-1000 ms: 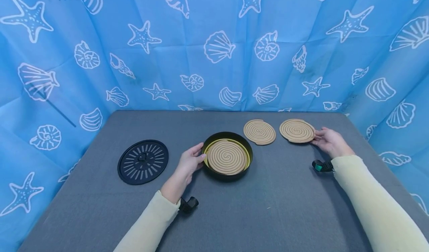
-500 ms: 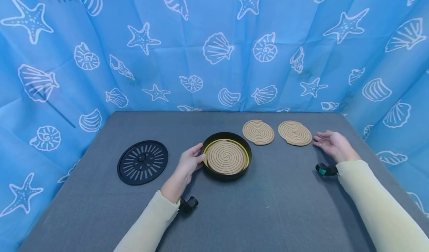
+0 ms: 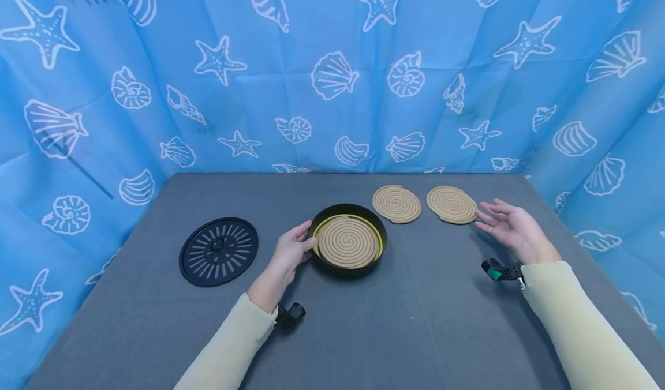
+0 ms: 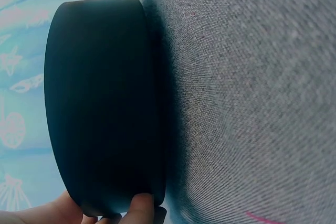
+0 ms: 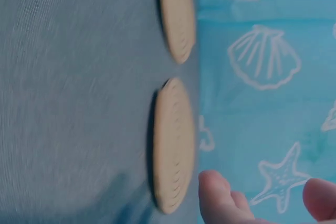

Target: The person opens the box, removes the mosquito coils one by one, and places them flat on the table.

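My left hand (image 3: 289, 250) grips the left side of a round black pan (image 3: 347, 272), thumb at its rim. A yellow ring (image 3: 383, 246) lines the inside, and a tan spiral mosquito coil (image 3: 347, 241) lies flat within. In the left wrist view the pan's dark wall (image 4: 105, 103) fills much of the picture, with my fingers at its lower end. My right hand (image 3: 511, 228) hovers with spread fingers just right of another mosquito coil (image 3: 451, 205), holding nothing. A further mosquito coil (image 3: 396, 203) lies to the left of that one.
A black slotted lid (image 3: 219, 251) with a small central knob lies left of the pan. Grey cloth covers the table (image 3: 363, 332). Behind its back edge hangs a blue curtain (image 3: 291, 90) with white shells and starfish.
My right hand has let go of the right-hand mosquito coil, which now lies flat on the table. The hand has drawn off it and spread its fingers. My left hand keeps its grip.
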The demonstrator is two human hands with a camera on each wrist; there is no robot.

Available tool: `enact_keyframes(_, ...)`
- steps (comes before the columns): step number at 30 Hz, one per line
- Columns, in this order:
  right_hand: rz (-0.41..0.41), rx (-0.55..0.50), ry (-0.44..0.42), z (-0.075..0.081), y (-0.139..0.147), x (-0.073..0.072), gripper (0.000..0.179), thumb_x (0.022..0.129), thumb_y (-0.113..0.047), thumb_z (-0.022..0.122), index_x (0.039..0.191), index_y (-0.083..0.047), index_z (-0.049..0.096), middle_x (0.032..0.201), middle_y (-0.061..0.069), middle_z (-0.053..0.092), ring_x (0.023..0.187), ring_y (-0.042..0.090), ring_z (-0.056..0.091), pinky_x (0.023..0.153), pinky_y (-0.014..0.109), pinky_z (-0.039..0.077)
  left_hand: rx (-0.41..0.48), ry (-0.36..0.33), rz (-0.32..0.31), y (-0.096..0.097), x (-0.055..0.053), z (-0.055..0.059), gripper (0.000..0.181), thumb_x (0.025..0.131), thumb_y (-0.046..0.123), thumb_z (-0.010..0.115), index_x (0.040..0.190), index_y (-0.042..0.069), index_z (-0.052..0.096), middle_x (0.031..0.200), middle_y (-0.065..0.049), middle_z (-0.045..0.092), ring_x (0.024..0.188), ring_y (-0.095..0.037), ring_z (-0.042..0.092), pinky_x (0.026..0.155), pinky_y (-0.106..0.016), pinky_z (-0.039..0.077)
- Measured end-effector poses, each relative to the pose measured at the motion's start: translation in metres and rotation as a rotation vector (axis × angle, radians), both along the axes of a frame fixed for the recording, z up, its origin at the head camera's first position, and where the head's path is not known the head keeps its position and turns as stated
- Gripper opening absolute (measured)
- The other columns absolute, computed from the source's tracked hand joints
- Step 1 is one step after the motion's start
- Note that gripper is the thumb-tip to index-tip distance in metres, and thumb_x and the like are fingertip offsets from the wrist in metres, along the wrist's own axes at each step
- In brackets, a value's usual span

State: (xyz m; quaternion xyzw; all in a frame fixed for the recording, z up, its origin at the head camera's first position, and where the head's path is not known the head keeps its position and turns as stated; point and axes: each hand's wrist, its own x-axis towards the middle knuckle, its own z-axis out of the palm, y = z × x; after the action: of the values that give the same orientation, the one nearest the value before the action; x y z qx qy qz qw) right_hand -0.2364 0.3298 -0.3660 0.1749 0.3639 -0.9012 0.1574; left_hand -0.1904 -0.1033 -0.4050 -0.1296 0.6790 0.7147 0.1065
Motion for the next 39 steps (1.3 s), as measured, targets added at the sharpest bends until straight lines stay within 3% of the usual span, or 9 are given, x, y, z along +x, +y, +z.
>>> enact_keyframes(7, 0.018, -0.033, 0.042, 0.01, -0.017, 0.014, 0.073, 0.105, -0.01, 0.033, 0.15, -0.038, -0.018, 0.159, -0.015, -0.015, 0.145, 0.01, -0.009, 0.116, 0.033, -0.003, 0.003, -0.012, 0.015, -0.001, -0.001, 0.001, 0.048, 0.099, 0.0, 0.051, 0.146, 0.009, 0.044, 0.152, -0.012, 0.037, 0.133, -0.028, 0.043, 0.104, -0.047, 0.04)
enact_keyframes(14, 0.042, -0.077, 0.093, 0.015, -0.037, 0.024, 0.073, 0.105, -0.006, 0.031, 0.151, -0.036, -0.017, 0.159, -0.014, -0.016, 0.146, 0.011, -0.009, 0.116, 0.033, -0.003, 0.01, -0.008, 0.011, 0.0, 0.0, 0.0, 0.049, 0.099, -0.001, 0.05, 0.147, 0.008, 0.043, 0.152, -0.013, 0.037, 0.133, -0.028, 0.044, 0.103, -0.047, 0.041)
enact_keyframes(27, 0.147, 0.041, 0.205, 0.021, -0.072, 0.036, 0.072, 0.105, -0.004, 0.029, 0.152, -0.026, -0.02, 0.162, -0.003, -0.015, 0.147, 0.021, -0.008, 0.117, 0.037, -0.001, 0.001, -0.005, 0.022, 0.003, 0.0, -0.002, 0.048, 0.099, -0.001, 0.051, 0.146, 0.007, 0.043, 0.152, -0.013, 0.037, 0.134, -0.029, 0.042, 0.103, -0.047, 0.041)
enact_keyframes(29, 0.156, 0.078, 0.226, 0.023, -0.078, 0.038, 0.073, 0.104, -0.002, 0.031, 0.153, -0.023, -0.019, 0.162, 0.004, -0.001, 0.147, 0.022, -0.004, 0.117, 0.039, 0.001, 0.002, -0.005, 0.022, 0.003, 0.0, -0.001, 0.048, 0.099, -0.001, 0.051, 0.146, 0.007, 0.043, 0.152, -0.013, 0.037, 0.134, -0.029, 0.042, 0.103, -0.047, 0.041)
enact_keyframes(30, 0.157, 0.09, 0.235, 0.024, -0.08, 0.04, 0.074, 0.104, -0.001, 0.032, 0.154, -0.022, -0.018, 0.16, 0.007, 0.013, 0.147, 0.021, 0.003, 0.117, 0.039, 0.003, 0.004, -0.005, 0.022, 0.003, 0.0, -0.001, 0.048, 0.099, -0.001, 0.051, 0.146, 0.007, 0.043, 0.152, -0.013, 0.037, 0.134, -0.029, 0.042, 0.103, -0.047, 0.041)
enact_keyframes(31, 0.156, 0.106, 0.243, 0.025, -0.082, 0.041, 0.074, 0.103, 0.0, 0.034, 0.154, -0.02, -0.016, 0.154, 0.008, 0.027, 0.146, 0.021, 0.015, 0.117, 0.039, 0.006, 0.006, -0.006, 0.021, 0.003, 0.0, -0.001, 0.048, 0.099, -0.001, 0.05, 0.146, 0.007, 0.043, 0.152, -0.013, 0.037, 0.134, -0.029, 0.042, 0.103, -0.047, 0.041)
enact_keyframes(34, 0.147, 0.119, 0.265, 0.027, -0.089, 0.044, 0.071, 0.102, 0.002, 0.04, 0.155, -0.016, -0.002, 0.124, 0.002, 0.057, 0.128, 0.02, 0.05, 0.113, 0.039, 0.029, 0.009, -0.01, 0.021, 0.002, 0.001, 0.0, 0.048, 0.099, -0.001, 0.05, 0.146, 0.007, 0.043, 0.152, -0.013, 0.037, 0.134, -0.029, 0.042, 0.103, -0.047, 0.041)
enact_keyframes(37, 0.142, 0.099, 0.299, 0.029, -0.094, 0.048, 0.052, 0.101, 0.003, 0.042, 0.145, -0.012, 0.02, 0.11, 0.003, 0.065, 0.104, 0.018, 0.065, 0.095, 0.035, 0.047, 0.012, -0.013, 0.021, 0.002, 0.001, 0.0, 0.048, 0.099, -0.001, 0.05, 0.146, 0.007, 0.043, 0.152, -0.013, 0.037, 0.134, -0.029, 0.043, 0.104, -0.047, 0.041)
enact_keyframes(39, 0.138, 0.077, 0.319, 0.03, -0.098, 0.05, 0.035, 0.101, 0.004, 0.042, 0.132, -0.01, 0.035, 0.108, 0.005, 0.067, 0.101, 0.019, 0.066, 0.086, 0.033, 0.051, 0.015, -0.015, 0.018, 0.002, 0.001, 0.0, 0.048, 0.099, -0.001, 0.05, 0.146, 0.008, 0.043, 0.152, -0.013, 0.037, 0.133, -0.029, 0.043, 0.103, -0.047, 0.041)
